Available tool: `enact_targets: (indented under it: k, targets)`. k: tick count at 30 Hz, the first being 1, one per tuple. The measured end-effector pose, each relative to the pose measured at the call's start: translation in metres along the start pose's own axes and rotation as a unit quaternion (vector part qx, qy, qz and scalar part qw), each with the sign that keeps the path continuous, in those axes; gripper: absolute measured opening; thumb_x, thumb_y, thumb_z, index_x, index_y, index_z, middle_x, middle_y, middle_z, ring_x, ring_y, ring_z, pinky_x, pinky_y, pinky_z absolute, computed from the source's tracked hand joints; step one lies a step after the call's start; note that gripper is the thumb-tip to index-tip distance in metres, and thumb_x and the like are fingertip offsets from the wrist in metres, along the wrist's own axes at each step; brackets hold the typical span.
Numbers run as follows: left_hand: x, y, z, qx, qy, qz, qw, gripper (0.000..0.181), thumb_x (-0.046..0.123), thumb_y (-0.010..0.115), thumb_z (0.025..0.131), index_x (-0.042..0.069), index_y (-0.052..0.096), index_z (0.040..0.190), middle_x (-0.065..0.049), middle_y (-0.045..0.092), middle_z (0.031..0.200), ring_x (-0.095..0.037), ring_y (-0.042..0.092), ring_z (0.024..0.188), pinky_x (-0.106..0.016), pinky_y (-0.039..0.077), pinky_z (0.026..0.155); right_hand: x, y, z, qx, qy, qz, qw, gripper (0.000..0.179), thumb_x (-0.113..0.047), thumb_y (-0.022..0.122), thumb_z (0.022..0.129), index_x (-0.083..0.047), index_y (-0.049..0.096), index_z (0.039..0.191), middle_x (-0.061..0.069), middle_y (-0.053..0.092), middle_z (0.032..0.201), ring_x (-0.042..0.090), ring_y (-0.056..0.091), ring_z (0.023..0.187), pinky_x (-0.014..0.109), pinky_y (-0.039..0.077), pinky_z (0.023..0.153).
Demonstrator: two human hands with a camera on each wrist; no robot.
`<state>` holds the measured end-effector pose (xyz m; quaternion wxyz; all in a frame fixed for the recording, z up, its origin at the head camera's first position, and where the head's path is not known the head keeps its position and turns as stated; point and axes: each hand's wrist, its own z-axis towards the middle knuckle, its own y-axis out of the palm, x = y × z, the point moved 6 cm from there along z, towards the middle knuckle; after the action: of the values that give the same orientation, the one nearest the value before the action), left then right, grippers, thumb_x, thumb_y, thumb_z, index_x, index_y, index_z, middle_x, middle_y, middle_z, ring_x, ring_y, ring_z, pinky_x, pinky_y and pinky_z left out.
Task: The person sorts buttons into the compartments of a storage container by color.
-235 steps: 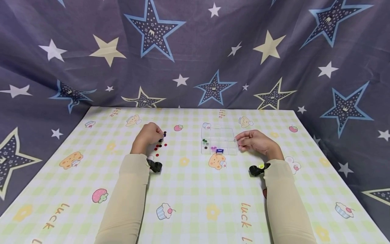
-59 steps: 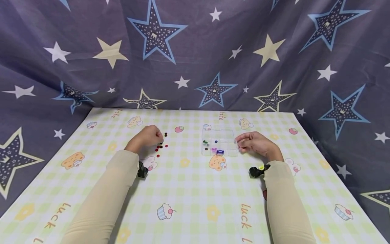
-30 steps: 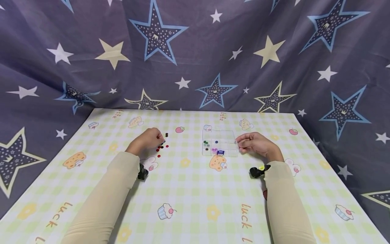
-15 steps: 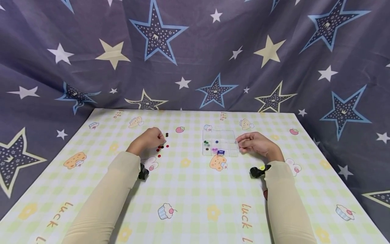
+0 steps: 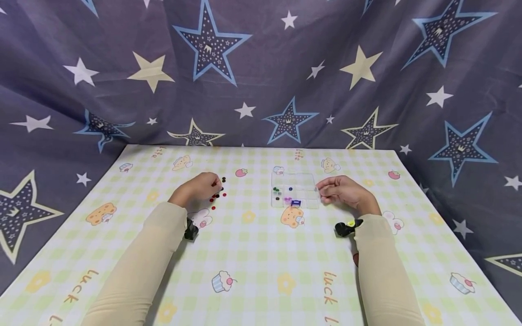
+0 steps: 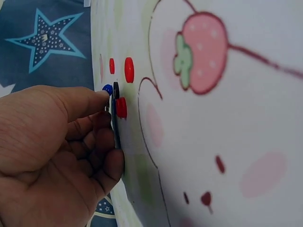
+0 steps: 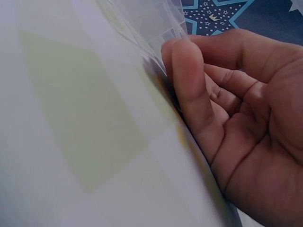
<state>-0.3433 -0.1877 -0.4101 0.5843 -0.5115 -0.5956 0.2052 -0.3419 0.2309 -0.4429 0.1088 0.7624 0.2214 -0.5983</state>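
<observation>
My left hand (image 5: 200, 186) is over a loose group of small round buttons on the left of the table. In the left wrist view its thumb tip presses a blue button (image 6: 108, 89), the curled fingers close behind it. A black button (image 6: 116, 90) and red buttons (image 6: 129, 70) stand right beside the fingertips. My right hand (image 5: 343, 194) holds the right edge of a clear plastic compartment box (image 5: 306, 200) between thumb and fingers. Inside it lie green buttons (image 5: 276, 190), one blue button (image 5: 291, 189), pink pieces (image 5: 287, 199) and a dark button (image 5: 277, 198).
Two dark buttons (image 5: 224, 179) lie beyond the left hand, and one red button (image 5: 214, 208) lies nearer. A blue label (image 5: 296, 203) is on the box's front edge. A checked cloth (image 5: 253, 253) covers the table; a star-patterned curtain (image 5: 253, 81) hangs behind.
Since the oldest frame, a blue button has appeared in the box's middle compartment. Over the last second my left fingers have shifted slightly among the buttons; my right hand keeps its place at the box.
</observation>
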Motion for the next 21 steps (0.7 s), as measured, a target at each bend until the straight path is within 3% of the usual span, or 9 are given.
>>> enact_targets:
  k: [11, 16, 21]
  targets:
    - [0.011, 0.001, 0.002, 0.009, 0.039, -0.035, 0.9986, 0.02, 0.017, 0.045, 0.109, 0.003, 0.058, 0.108, -0.008, 0.052, 0.082, -0.02, 0.046, 0.066, -0.037, 0.041, 0.071, 0.003, -0.001, 0.002, 0.008, 0.006, 0.004, 0.9999, 0.033, 0.007, 0.057, 0.099, 0.018, 0.051, 0.13, 0.007, 0.067, 0.094, 0.014, 0.068, 0.076, 0.028, 0.059, 0.073]
    - [0.03, 0.004, 0.009, 0.021, 0.091, -0.049, 0.9944, 0.019, 0.018, 0.046, 0.109, 0.004, 0.058, 0.107, -0.008, 0.05, 0.081, -0.019, 0.044, 0.062, -0.035, 0.04, 0.063, 0.003, -0.002, 0.002, 0.008, 0.004, 0.002, 1.0, 0.036, 0.006, 0.058, 0.098, 0.018, 0.051, 0.131, 0.007, 0.067, 0.095, 0.014, 0.068, 0.077, 0.028, 0.059, 0.075]
    - [0.056, 0.008, 0.021, 0.04, 0.144, -0.045, 0.9877, 0.017, 0.015, 0.049, 0.109, 0.005, 0.055, 0.097, -0.007, 0.049, 0.083, -0.021, 0.046, 0.068, -0.037, 0.041, 0.069, 0.002, -0.003, 0.001, 0.003, 0.001, 0.003, 1.0, 0.037, 0.006, 0.058, 0.099, 0.018, 0.05, 0.132, 0.008, 0.068, 0.095, 0.014, 0.067, 0.078, 0.028, 0.058, 0.075]
